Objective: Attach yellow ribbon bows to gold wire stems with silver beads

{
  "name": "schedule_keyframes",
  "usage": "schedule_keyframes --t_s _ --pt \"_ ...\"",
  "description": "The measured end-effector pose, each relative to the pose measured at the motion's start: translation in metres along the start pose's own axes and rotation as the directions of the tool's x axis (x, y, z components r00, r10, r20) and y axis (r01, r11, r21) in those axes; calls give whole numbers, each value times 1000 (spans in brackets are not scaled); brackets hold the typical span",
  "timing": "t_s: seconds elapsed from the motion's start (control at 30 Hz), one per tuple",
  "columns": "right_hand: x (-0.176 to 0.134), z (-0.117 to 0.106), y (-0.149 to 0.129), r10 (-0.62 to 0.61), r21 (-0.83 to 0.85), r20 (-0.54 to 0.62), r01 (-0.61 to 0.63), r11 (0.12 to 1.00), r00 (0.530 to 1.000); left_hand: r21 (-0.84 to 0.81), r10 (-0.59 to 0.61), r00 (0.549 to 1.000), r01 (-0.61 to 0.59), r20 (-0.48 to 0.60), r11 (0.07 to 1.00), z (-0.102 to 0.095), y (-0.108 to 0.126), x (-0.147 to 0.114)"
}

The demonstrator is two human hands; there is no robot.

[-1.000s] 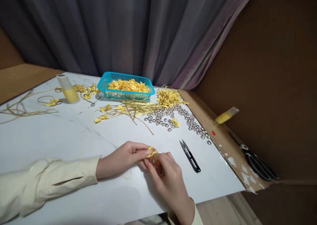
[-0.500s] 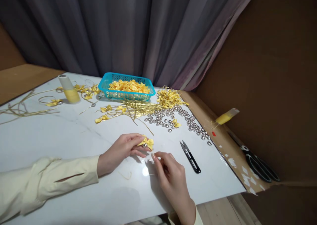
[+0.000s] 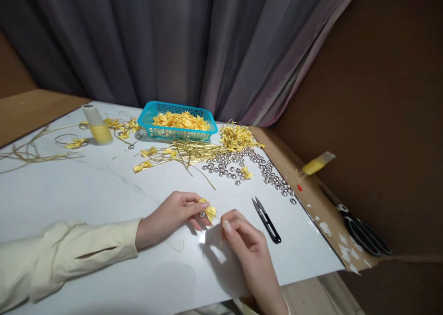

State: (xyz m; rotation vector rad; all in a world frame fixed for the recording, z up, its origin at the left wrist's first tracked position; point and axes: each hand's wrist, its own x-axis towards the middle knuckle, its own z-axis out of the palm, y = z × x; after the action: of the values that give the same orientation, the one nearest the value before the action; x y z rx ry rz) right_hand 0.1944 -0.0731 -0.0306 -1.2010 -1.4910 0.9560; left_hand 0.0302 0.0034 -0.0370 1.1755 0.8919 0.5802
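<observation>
My left hand (image 3: 176,213) pinches a small yellow ribbon bow (image 3: 210,212) between thumb and fingers, a little above the white tabletop. A shiny silver bead (image 3: 202,214) sits against the bow's near side, by the fingertips. Just to the right, my right hand (image 3: 244,241) is closed in a pinch. A fine thread-like strand (image 3: 216,217) runs from the bow to its fingertips; whether a needle is on it I cannot tell. Black thread snips (image 3: 266,220) lie to the right of this hand.
A blue basket (image 3: 145,121) of yellow bows stands at the back. Gold cords (image 3: 197,152), finished bows (image 3: 237,137) and many silver beads (image 3: 273,174) lie before it. A yellow thread spool (image 3: 100,132) stands at left. Another spool (image 3: 314,164) and scissors (image 3: 360,232) lie at right.
My right hand has moved right and slightly up, away from the bow, with the strand now stretched between. The bow has turned in my left fingers and dropped slightly.
</observation>
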Motion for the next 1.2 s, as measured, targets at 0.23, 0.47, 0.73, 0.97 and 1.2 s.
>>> schedule_keyframes --t_s 0.23,0.47,0.73,0.97,1.2 --pt "-4 2 -5 7 247 -43 4 969 999 31 34 999 -34 4 999 3 4 -2" --pt "-5 2 -3 -34 171 -170 63 983 985 46 21 1000 -22 9 999 5 7 -3" --pt "-7 3 -6 -68 448 -2 62 892 998 59 26 1000 -27 13 998 4 4 -3" --pt "-10 7 -9 -71 367 3 65 928 997 206 42 999 -47 29 977 5 1 -4" --pt "-13 8 -9 -170 298 44 150 943 984 335 112 993 -118 38 935 4 1 -5"
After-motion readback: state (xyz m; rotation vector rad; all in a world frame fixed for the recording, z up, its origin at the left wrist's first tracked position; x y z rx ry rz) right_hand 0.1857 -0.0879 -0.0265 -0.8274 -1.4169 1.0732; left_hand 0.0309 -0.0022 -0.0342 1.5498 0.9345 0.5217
